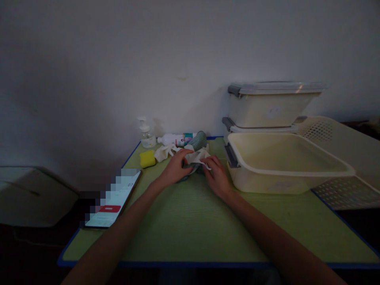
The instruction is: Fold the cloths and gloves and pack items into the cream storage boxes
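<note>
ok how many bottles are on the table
2: a clear pump bottle stands at the far left corner of the table, and a white bottle lies on its side to its right; others could be hidden behind the open bin.

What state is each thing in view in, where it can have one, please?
White cloth: crumpled, between left hand and right hand
Second white cloth, beside the yellow sponge: crumpled
Pump bottle: upright
White bottle: lying on its side
Smartphone: screen lit
Front storage bin: uncovered
Top storage box: lid on
</note>
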Available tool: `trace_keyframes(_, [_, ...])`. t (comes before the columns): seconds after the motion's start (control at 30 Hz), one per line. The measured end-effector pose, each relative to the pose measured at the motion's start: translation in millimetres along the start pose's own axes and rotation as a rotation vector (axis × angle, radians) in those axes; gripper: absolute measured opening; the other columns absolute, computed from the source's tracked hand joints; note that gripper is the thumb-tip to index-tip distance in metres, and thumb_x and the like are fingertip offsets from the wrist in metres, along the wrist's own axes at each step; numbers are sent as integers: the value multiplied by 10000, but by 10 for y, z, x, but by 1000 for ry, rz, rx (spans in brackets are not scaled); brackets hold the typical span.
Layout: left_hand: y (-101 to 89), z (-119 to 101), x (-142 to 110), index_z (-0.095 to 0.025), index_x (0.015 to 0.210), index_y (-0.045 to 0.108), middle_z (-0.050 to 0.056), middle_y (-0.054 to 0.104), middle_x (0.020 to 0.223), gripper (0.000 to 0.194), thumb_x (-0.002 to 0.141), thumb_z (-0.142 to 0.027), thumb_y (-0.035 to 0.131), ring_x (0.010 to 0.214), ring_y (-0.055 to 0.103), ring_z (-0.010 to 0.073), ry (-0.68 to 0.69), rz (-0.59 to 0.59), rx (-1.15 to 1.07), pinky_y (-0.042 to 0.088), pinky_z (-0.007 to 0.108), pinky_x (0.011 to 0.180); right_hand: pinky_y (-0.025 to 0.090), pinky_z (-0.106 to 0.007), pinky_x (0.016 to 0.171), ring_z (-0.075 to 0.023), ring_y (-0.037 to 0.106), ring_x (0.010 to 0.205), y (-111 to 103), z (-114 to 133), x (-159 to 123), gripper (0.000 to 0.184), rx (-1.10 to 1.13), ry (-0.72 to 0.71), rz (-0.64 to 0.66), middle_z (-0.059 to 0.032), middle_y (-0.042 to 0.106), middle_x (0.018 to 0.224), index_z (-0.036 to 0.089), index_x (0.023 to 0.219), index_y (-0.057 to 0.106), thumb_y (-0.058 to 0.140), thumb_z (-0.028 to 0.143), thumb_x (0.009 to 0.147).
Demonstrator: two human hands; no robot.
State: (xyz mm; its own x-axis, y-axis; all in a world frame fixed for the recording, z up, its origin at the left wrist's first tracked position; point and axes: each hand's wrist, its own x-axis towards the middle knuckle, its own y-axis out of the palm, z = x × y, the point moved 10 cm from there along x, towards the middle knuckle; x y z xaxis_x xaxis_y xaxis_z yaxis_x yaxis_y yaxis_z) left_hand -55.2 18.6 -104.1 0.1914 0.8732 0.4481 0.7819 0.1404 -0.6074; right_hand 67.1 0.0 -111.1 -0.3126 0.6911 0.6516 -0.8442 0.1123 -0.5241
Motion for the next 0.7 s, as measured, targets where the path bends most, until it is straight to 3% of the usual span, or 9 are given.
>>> trace_keyframes(0.13, [149,27,163,-149,1079,582,38,630,973,496,598,-32,553,601,512,91,-82,67,-17,440,224,609,439,-366,873,-200,519,991,-55,70,-5,311,-9,-63,-47,-94,522,1020,199,1079,535,360,99,842])
trace_keyframes(0.23, [182,82,271,-147,844,656,11,645,789,294,597,-41,536,648,547,123,-122,51,-44,452,249,677,399,-403,947,-206,483,1089,-53,48,-8,405,-13,-66,-61,-104,511,1114,198,1159,480,352,56,803])
trace_keyframes(0.3, [173,153,338,-143,662,627,-4,601,613,136,631,-74,514,626,558,145,-157,16,-72,465,282,688,376,-420,979,-208,433,1167,-34,27,-13,491,-2,-62,-57,-113,472,1205,196,1228,411,356,34,769])
trace_keyframes(0.4, [103,294,441,-147,586,550,-19,537,503,133,672,-108,457,529,554,149,-238,-71,-152,493,313,618,371,-419,992,-209,331,1263,4,1,-23,592,8,-50,-40,-127,364,1331,193,1294,317,373,21,731])
trace_keyframes(0.53, [-203,334,595,-157,655,490,-19,562,622,74,696,-140,430,570,585,122,-284,-247,-286,523,297,621,358,-406,1000,-206,361,1235,43,-30,-29,539,-45,-27,-12,-121,359,1314,191,1208,409,394,10,701])
trace_keyframes(0.7, [-971,159,591,-165,680,472,-42,546,679,60,679,-205,517,677,590,88,-123,-600,-515,511,272,750,438,-347,886,-189,495,1044,141,-101,-30,378,-77,-4,70,-82,477,1118,203,992,536,416,8,692])
